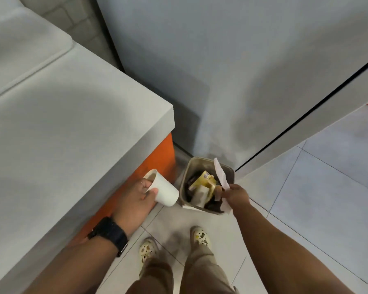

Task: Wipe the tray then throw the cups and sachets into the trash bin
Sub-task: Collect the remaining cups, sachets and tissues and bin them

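A small grey trash bin stands on the floor in the corner, holding a yellow carton, a paper cup and dark waste. My left hand grips a white paper cup tilted on its side, just left of the bin, with a finger inside its rim. My right hand hovers over the bin's right edge and pinches a long white sachet that sticks up from my fingers; more white paper hangs below the hand. The tray is out of view.
A grey counter with an orange side panel fills the left. Grey walls close the corner behind the bin. My feet in pale clogs stand on the tiled floor just short of the bin.
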